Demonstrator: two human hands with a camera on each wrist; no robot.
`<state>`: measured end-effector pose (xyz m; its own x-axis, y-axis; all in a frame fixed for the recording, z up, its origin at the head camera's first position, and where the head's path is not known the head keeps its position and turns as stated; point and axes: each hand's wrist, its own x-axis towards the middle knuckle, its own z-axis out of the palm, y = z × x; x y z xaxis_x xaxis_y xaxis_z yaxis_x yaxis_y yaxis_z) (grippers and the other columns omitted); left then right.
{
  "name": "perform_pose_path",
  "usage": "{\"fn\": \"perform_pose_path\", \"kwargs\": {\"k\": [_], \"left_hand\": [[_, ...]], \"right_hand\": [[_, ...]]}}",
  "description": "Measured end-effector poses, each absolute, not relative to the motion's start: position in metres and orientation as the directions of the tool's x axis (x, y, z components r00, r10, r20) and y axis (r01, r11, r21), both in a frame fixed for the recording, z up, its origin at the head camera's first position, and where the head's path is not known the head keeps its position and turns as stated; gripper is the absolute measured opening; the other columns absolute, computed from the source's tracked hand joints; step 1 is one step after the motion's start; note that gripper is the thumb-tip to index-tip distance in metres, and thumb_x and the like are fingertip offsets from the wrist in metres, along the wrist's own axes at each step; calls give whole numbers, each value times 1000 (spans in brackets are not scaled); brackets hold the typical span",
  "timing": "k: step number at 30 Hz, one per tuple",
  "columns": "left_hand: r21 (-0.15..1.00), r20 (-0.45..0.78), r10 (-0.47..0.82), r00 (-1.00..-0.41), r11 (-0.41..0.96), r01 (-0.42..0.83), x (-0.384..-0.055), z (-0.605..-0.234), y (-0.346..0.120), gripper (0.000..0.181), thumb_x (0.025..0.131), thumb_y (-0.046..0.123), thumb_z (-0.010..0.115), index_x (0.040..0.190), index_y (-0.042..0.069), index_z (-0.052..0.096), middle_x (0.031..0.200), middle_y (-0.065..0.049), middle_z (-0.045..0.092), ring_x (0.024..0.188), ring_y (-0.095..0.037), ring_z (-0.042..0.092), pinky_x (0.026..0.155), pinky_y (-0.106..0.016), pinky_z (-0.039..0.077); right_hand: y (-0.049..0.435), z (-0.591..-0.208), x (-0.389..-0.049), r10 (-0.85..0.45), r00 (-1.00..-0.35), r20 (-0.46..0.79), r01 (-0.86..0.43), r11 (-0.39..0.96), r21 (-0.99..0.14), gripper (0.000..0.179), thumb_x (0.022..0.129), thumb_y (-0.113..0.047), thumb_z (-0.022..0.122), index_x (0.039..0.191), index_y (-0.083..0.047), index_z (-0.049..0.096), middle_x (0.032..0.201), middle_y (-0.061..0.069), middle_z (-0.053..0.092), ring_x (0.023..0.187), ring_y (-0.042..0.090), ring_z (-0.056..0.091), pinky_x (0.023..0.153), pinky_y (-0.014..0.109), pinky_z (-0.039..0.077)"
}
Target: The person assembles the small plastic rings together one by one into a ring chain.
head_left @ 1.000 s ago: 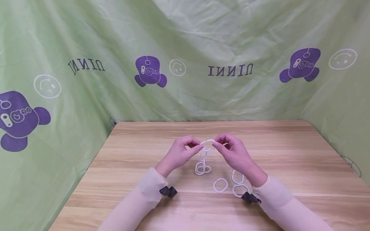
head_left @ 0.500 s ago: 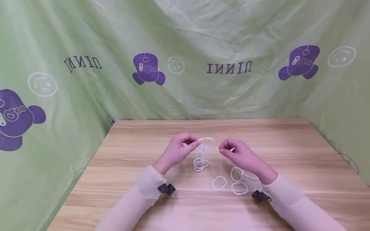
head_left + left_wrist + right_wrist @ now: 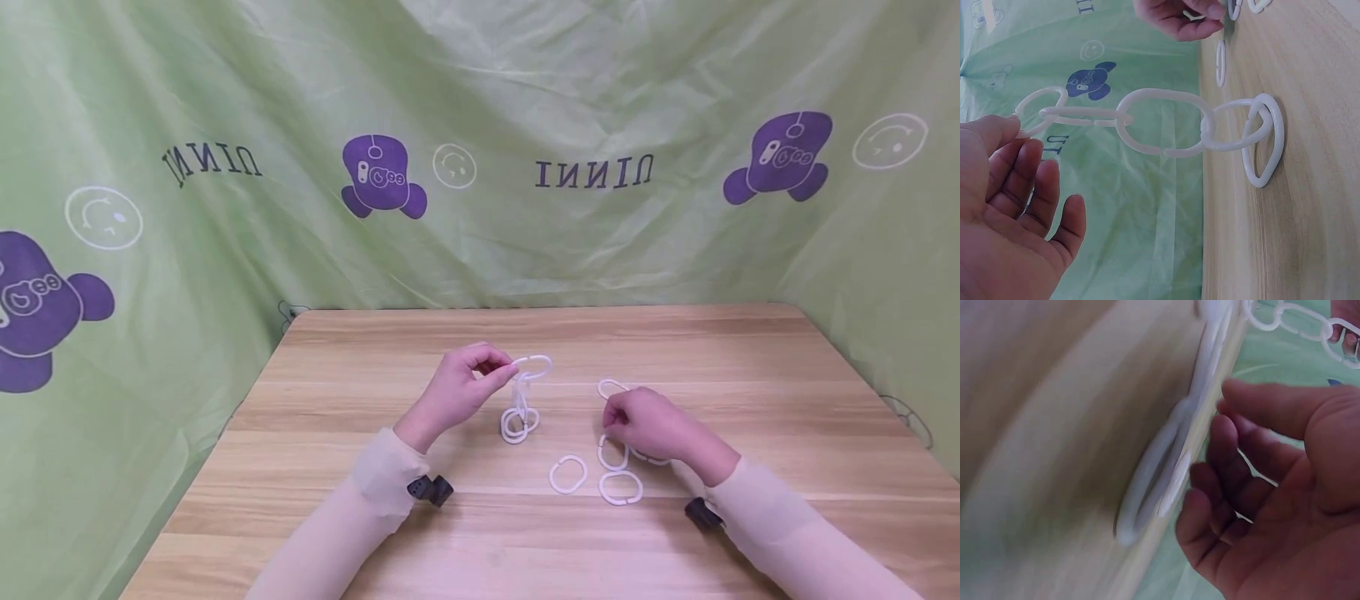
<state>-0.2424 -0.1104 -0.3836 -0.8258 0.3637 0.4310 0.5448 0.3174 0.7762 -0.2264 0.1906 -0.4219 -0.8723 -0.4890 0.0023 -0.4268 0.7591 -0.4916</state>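
My left hand (image 3: 463, 387) pinches the end link of a white plastic chain (image 3: 1163, 94) between thumb and forefinger. The chain hangs down and its lowest link (image 3: 1275, 134) rests on the tabletop; each link has a small gap in its side. Over the loose white links at the right, my right hand (image 3: 660, 427) is low with loosely bent fingers. Its fingertips are close to one link (image 3: 602, 457), and the right wrist view shows nothing between them. That view also has a large blurred link (image 3: 1141, 472) beside the fingers, apart from them.
Other loose links lie on the wooden table (image 3: 375, 533): one nearer the middle (image 3: 567, 490), one toward the front (image 3: 621, 502), one beyond the right hand (image 3: 611, 382), and one partly under that hand. A green printed curtain (image 3: 480, 242) surrounds the table's back and sides.
The right hand has let go of the top link, drawn away to the right and come down over the loose links. The left hand keeps its pinch on the chain, nearly still.
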Motion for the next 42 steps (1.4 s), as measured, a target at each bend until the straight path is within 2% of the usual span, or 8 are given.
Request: {"fn": "perform_pose_path", "kwargs": {"k": [6, 10, 15, 20, 25, 33, 38, 42], "left_hand": [[783, 419, 365, -832, 319, 534, -241, -382, -111, 6, 90, 15, 72, 90, 9, 73, 80, 4, 66, 72, -12, 59, 63, -30, 50], [784, 414, 371, -831, 318, 532, -243, -383, -111, 7, 90, 16, 73, 91, 9, 74, 80, 4, 66, 72, -12, 59, 63, -33, 50], [786, 407, 384, -829, 315, 532, -243, -382, -109, 6, 91, 15, 72, 91, 9, 73, 80, 3, 66, 72, -13, 59, 62, -29, 50], [798, 394, 393, -831, 302, 521, -241, -380, -108, 6, 91, 15, 72, 92, 9, 73, 81, 2, 66, 73, -14, 58, 62, -28, 49], [801, 388, 387, -836, 307, 514, -241, -383, -107, 6, 90, 11, 72, 93, 5, 73, 82, -3, 67, 73, -16, 58, 63, -33, 50], [775, 414, 406, -814, 311, 550, -232, -375, -103, 6, 88, 1, 71, 90, -5, 70, 81, -11, 67, 72, -19, 59, 67, -39, 53], [767, 430, 426, -796, 292, 571, -217, -356, -100, 5, 87, -2, 70, 89, -7, 69, 80, -12, 66, 70, -15, 58, 67, -39, 53], [766, 429, 442, -788, 285, 577, -214, -353, -100, 5, 88, -2, 69, 89, -7, 69, 80, -12, 65, 71, -17, 59, 67, -37, 53]], "right_hand": [[194, -421, -224, -493, -864, -104, -395, 790, -469, 16, 80, -10, 76, 76, -17, 61, 69, -8, 54, 67, 12, 49, 64, 31, 42], [194, -422, -225, -534, -838, -112, -437, 780, -448, 21, 82, -6, 73, 73, -18, 58, 68, -8, 51, 66, 12, 47, 63, 30, 41], [191, -420, -224, -590, -806, -33, -518, 733, -441, 21, 86, -5, 69, 78, -19, 56, 69, -10, 48, 70, 12, 45, 67, 31, 40], [183, -404, -225, -561, -825, 62, -502, 679, -536, 11, 89, -3, 67, 87, -13, 61, 73, -7, 54, 69, 12, 49, 66, 30, 44], [170, -388, -224, -536, -833, 136, -497, 618, -609, 7, 92, -7, 67, 98, -10, 68, 84, -6, 62, 79, 11, 56, 73, 31, 49], [146, -367, -216, -485, -831, 273, -533, 552, -641, 4, 94, -13, 67, 94, -17, 69, 86, -9, 61, 82, 12, 55, 71, 30, 47], [140, -363, -214, -429, -854, 293, -505, 549, -666, 3, 94, -14, 66, 96, -12, 68, 85, -5, 59, 79, 14, 54, 68, 29, 47], [138, -361, -215, -392, -870, 298, -481, 548, -684, 4, 92, -11, 68, 96, -10, 69, 83, -4, 60, 75, 15, 54, 66, 29, 47]]}}
